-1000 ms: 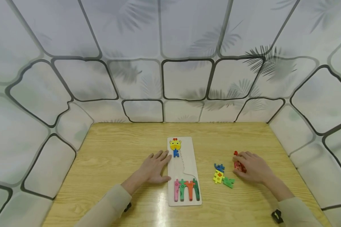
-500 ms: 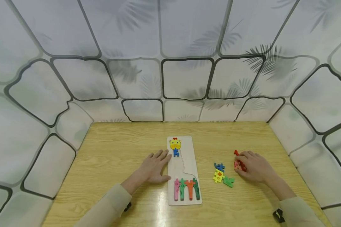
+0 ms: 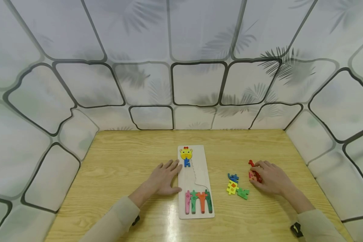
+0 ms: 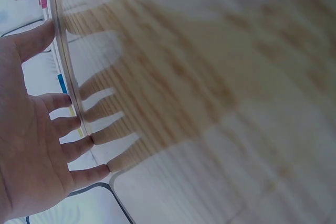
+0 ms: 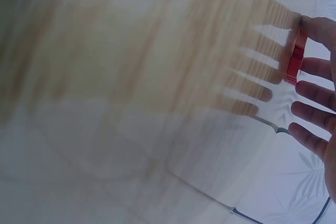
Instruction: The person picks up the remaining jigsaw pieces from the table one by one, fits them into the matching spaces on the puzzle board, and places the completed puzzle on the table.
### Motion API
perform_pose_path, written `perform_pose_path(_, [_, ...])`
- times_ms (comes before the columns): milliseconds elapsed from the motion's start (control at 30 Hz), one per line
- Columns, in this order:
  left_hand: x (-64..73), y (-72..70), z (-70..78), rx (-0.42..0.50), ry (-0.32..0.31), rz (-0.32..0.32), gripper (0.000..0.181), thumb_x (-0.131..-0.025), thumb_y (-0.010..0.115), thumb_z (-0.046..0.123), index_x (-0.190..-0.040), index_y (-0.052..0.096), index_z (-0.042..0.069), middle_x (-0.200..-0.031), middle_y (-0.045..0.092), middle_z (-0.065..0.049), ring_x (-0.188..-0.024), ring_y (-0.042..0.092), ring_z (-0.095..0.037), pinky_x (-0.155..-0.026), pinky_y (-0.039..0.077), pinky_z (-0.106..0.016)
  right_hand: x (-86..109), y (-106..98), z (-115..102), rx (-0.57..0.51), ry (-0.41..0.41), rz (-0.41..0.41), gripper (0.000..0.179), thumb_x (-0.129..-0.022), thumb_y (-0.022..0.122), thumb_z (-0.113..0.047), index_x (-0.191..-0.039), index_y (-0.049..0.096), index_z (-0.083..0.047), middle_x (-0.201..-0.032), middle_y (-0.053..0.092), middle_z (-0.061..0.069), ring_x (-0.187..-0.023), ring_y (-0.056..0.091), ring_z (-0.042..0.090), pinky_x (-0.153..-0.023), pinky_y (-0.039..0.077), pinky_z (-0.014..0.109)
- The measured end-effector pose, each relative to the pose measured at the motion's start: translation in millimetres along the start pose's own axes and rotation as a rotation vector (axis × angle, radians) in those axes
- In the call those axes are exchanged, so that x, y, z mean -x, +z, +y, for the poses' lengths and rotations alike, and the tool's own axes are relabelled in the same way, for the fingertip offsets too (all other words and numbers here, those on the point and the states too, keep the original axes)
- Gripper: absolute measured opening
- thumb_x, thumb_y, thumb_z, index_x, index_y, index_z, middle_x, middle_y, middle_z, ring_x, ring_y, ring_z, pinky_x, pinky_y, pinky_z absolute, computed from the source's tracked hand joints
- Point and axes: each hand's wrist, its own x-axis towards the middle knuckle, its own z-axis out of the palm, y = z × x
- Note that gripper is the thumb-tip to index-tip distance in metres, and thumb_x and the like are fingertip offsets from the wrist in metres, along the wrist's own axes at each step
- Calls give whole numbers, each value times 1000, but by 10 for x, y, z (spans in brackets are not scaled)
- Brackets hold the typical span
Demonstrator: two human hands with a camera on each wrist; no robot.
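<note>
A white giraffe puzzle board (image 3: 196,176) lies in the middle of the table. It bears a yellow giraffe head (image 3: 186,153), a blue piece (image 3: 187,163) below the head, and pink, green and orange leg pieces at the near end. My left hand (image 3: 166,178) has its fingers spread, with fingertips and thumb against the board's left edge. At the right, my right hand (image 3: 270,178) pinches a red puzzle piece (image 3: 252,175) between thumb and index finger. Another red piece (image 3: 251,162) sticks out past the fingers; the hand covers part of both. In the right wrist view, red (image 5: 296,59) shows between thumb and index finger.
Between the board and my right hand lie loose puzzle pieces: a blue one (image 3: 233,177), a yellow one (image 3: 232,187) and a green one (image 3: 243,193). Patterned white walls (image 3: 151,84) enclose the wooden table (image 3: 133,144) at the back and sides.
My right hand has shifted slightly right, so more of the red pieces shows. The left hand and the board stay as they were.
</note>
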Motion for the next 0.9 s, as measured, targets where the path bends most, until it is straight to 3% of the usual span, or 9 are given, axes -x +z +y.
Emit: perform_pose_path(900, [0,-21,16,-1,-5,-10,94,-93,58,71,-167,33,16,-176,29,-11,-161,33,-38,-125,37,-63,-69,-19,-21,-14,4,3,41,-89,79,-47,-112,75,-14,-117,67,11,-105,66,33,-89,60,55])
